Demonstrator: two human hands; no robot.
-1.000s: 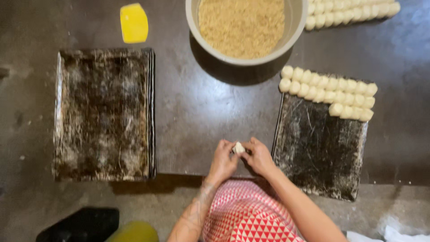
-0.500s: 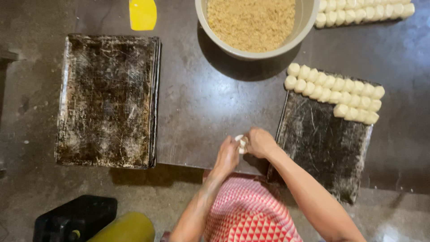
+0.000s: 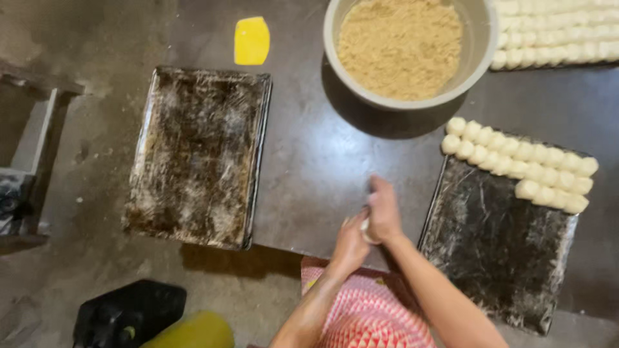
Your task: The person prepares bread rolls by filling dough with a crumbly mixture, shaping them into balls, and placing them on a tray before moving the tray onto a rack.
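In the head view, the left hand [image 3: 350,243] and right hand [image 3: 384,211] were cupped together over a small pale dough piece [image 3: 365,227] at the near edge of the dark table [image 3: 322,167], fingers of both curled shut around it so that only a sliver showed. The dough looked soft, light and a little sticky; it would likely dent under pressure, so it seemed best held loosely in the palms, not pinched. Just right of the hands lay a floured tray [image 3: 500,258] with rows of dough balls [image 3: 522,164] along its far end. A bowl [image 3: 474,58] of crumbs [image 3: 400,45] stood beyond, an empty tray [image 3: 200,154] lay to the left, and a yellow scraper [image 3: 251,40] past it.
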